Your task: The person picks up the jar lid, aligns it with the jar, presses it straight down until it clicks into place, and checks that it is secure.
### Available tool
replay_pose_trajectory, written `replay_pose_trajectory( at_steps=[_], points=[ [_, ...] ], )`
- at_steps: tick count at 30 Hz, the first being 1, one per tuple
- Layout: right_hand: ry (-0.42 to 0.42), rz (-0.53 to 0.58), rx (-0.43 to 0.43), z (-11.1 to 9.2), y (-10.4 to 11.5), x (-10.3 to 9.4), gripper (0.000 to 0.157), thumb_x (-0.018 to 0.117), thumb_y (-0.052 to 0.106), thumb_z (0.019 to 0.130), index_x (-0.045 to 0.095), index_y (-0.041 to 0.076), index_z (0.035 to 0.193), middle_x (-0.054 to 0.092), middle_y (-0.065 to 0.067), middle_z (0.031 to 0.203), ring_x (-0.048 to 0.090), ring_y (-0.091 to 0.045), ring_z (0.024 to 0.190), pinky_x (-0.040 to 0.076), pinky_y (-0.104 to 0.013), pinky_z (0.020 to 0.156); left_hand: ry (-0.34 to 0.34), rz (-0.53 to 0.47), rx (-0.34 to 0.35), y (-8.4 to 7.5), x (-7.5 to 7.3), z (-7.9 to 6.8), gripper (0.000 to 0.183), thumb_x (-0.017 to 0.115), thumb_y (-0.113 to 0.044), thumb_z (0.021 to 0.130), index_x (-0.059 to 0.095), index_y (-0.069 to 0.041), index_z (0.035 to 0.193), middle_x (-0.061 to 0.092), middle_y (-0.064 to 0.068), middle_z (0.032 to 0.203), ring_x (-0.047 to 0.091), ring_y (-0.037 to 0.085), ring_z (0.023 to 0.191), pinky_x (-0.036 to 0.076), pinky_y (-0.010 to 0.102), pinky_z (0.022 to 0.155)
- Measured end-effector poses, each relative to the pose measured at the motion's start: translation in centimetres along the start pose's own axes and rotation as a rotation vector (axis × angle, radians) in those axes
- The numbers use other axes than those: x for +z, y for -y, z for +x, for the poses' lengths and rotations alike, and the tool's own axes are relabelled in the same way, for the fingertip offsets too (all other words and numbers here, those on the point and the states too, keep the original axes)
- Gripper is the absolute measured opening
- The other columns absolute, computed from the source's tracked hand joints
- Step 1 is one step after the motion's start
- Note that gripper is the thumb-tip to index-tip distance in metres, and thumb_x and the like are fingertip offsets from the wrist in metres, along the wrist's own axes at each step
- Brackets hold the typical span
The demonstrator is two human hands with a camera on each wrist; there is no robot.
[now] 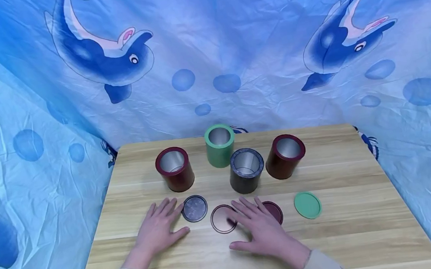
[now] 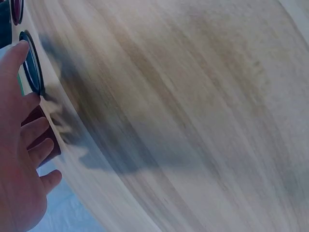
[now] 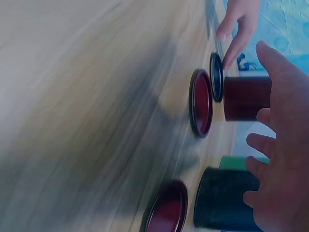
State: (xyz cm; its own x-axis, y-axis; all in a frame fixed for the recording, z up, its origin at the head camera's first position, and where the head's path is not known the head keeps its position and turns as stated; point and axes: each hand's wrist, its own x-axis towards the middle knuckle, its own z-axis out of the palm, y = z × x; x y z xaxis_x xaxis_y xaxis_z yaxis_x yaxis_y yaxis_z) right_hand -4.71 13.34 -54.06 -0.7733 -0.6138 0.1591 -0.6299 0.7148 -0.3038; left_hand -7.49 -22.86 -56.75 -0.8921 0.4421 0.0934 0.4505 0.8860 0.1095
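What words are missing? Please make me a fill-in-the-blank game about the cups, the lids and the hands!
1. Altogether, ____ cups stand on the table.
2. The cup farthest back is ____.
3. The lid nearest the left hand is beside fingers of a person's hand, and its colour is ____.
4. In the head view, the green lid lies farther to the ____ than any other lid.

Missing words: four; green; grey; right.

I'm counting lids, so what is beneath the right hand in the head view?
The right hand partly covers the left maroon lid and the right maroon lid. The parts behind its fingers, and the table under its palm, can't be seen there.
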Motion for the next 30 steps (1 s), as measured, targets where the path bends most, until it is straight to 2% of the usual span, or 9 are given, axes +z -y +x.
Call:
replay_pose_trajectory(
  at_steps=[8, 17, 24, 30],
  points=[
    [0.04, -0.002, -0.055, 3.0, 1.0, 1.1, 0.091, 0.061, 0.077, 0.094, 0.048, 0.019, 0.163, 0.047, -0.01, 0.167, 0.038, -0.038, 0.156, 0.026, -0.067, 0.126, -0.018, 0.035, 0.025, 0.1, 0.2, -0.5, 0.077, 0.074, -0.067, 0.091, 0.066, -0.015, 0.148, 0.058, 0.016, 0.156, 0.051, 0.042, 0.146, 0.034, 0.067, 0.122],
    [0.115, -0.029, -0.07, 5.8, 1.1, 2.0, 0.089, 0.06, 0.075, 0.096, 0.044, 0.022, 0.165, 0.041, -0.006, 0.17, 0.031, -0.032, 0.161, 0.023, -0.063, 0.129, 0.004, 0.019, 0.016, -0.1, 0.0, -0.8, 0.075, 0.073, -0.067, 0.092, 0.067, -0.016, 0.147, 0.058, 0.015, 0.156, 0.05, 0.041, 0.147, 0.032, 0.065, 0.124],
    [0.126, -0.075, -0.113, 7.5, 1.2, 2.7, 0.089, 0.058, 0.076, 0.097, 0.046, 0.02, 0.164, 0.043, -0.008, 0.169, 0.033, -0.034, 0.159, 0.026, -0.062, 0.128, -0.015, 0.009, -0.022, -0.2, 0.2, -0.5, 0.081, 0.069, -0.069, 0.094, 0.06, -0.015, 0.153, 0.057, 0.015, 0.157, 0.05, 0.039, 0.148, 0.032, 0.065, 0.124],
    [0.179, -0.089, -0.092, 8.6, 1.3, 2.9, 0.09, 0.06, 0.076, 0.096, 0.044, 0.021, 0.165, 0.04, -0.005, 0.171, 0.025, -0.03, 0.163, 0.019, -0.058, 0.131, -0.019, 0.006, -0.061, -0.6, 1.0, 0.1, 0.081, 0.069, -0.068, 0.094, 0.06, -0.013, 0.154, 0.056, 0.016, 0.157, 0.047, 0.039, 0.15, 0.032, 0.065, 0.124]
  ],
)
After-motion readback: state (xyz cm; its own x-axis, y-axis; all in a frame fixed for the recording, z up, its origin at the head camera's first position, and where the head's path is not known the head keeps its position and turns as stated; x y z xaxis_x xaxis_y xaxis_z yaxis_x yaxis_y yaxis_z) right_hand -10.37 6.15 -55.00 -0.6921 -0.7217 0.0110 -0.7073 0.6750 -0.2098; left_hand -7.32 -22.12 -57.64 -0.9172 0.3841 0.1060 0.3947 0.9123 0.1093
